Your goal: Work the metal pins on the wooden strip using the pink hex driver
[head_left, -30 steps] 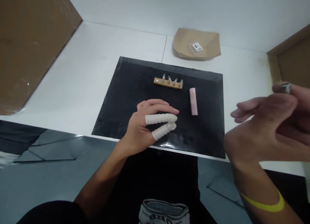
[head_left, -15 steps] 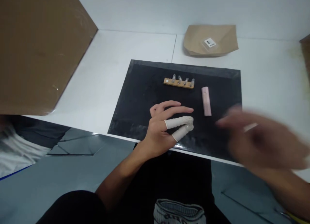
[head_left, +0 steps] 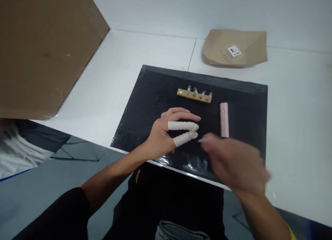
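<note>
Clear piece between wrinkled finger-cots

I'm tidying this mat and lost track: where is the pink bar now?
In the head view, the pink bar lies right of centre on the black mat, just beyond the right hand.

Here's the white table, a black mat spread across it almost to the near edge — and on that mat lie a tan nail-tip stand, slightly aslant, and a pink bar nearer, to its right! Beyond the mat sits a brown paper tray — a brown panel stands at left
</note>
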Tool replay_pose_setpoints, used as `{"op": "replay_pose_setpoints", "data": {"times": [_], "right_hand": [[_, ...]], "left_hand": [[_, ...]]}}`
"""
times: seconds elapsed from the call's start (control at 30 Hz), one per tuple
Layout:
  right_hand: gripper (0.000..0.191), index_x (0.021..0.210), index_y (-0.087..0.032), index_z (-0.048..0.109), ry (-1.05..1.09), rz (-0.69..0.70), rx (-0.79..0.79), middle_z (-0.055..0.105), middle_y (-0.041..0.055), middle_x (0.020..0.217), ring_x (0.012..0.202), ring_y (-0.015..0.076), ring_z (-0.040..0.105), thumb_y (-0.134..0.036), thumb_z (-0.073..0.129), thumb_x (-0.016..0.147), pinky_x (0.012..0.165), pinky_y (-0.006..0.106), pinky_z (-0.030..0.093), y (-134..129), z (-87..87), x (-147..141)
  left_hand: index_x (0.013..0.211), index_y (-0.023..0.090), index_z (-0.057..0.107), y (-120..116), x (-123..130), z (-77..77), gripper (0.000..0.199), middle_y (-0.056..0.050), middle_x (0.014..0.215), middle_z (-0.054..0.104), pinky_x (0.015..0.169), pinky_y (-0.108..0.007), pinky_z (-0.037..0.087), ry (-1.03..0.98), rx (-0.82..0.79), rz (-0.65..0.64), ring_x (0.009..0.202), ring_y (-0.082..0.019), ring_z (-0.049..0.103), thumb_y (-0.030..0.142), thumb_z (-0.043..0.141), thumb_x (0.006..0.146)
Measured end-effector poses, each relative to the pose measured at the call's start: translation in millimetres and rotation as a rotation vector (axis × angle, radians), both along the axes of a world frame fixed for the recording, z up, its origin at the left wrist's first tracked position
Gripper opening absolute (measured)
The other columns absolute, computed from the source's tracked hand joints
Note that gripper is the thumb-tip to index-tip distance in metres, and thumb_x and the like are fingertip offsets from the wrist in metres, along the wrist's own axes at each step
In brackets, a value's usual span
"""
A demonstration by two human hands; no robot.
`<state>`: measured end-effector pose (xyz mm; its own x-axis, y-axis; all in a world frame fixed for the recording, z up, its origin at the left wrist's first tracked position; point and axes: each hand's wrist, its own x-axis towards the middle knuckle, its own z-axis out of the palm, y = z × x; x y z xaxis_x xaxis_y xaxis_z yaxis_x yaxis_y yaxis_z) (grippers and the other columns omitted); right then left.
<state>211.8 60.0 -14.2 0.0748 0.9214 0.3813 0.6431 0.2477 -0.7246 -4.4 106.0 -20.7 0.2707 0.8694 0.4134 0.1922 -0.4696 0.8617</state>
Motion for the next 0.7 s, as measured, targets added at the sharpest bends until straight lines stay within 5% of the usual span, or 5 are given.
{"op": "replay_pose_setpoints", "data": {"times": [0.1,0.2,0.3,0.47,0.7], "right_hand": [[0.021,0.097,-0.024,0.08,0.059,0.022,0.078,0.072,-0.0009,0.07,0.057,0.0144,0.069,-0.043,0.072,0.093,0.055,0.027,0.061,13.1,4.3,1.6],[0.021,0.117,-0.025,0.077,0.203,-0.277,0.228,0.071,0.001,0.077,0.06,0.0161,0.066,-0.028,0.064,0.1,0.055,0.032,0.055,28.0,3.3,1.8],[0.017,0.111,-0.025,0.079,0.338,-0.468,0.188,0.067,0.0016,0.073,0.058,0.0166,0.062,-0.028,0.07,0.097,0.052,0.033,0.048,35.2,-3.2,2.6],[0.015,0.108,-0.025,0.079,0.394,-0.413,-0.026,0.07,-0.0005,0.074,0.058,0.0143,0.062,-0.031,0.074,0.095,0.052,0.032,0.051,26.2,-13.1,2.4],[0.024,0.114,-0.029,0.079,0.332,-0.298,-0.09,0.073,-0.0036,0.077,0.062,0.0105,0.066,-0.02,0.075,0.093,0.057,0.026,0.055,16.1,-21.3,2.5]], "left_hand": [[0.097,0.028,0.083,25.7,-17.9,-11.2,0.009,-0.006,0.115,0.082,0.105,-0.05,0.054,0.093,0.02,0.026,0.117,-0.026,0.07,0.028,0.083,0.088],[0.092,0.03,0.084,65.9,-38.0,-22.9,0.006,-0.005,0.117,0.082,0.108,-0.05,0.05,0.279,0.055,0.065,0.122,-0.028,0.068,0.032,0.085,0.086],[0.1,0.032,0.083,105.6,-48.1,-28.0,0.016,-0.003,0.123,0.079,0.113,-0.051,0.042,0.427,0.035,0.06,0.128,-0.029,0.065,0.035,0.086,0.085],[0.105,0.032,0.082,142.2,-43.1,-26.1,0.024,-0.002,0.129,0.076,0.119,-0.053,0.026,0.554,0.01,0.014,0.138,-0.032,0.058,0.039,0.088,0.083],[0.105,0.031,0.08,146.1,-43.2,-31.2,0.029,-0.003,0.129,0.076,0.12,-0.053,0.02,0.568,-0.037,-0.021,0.141,-0.031,0.055,0.043,0.09,0.08]]}}
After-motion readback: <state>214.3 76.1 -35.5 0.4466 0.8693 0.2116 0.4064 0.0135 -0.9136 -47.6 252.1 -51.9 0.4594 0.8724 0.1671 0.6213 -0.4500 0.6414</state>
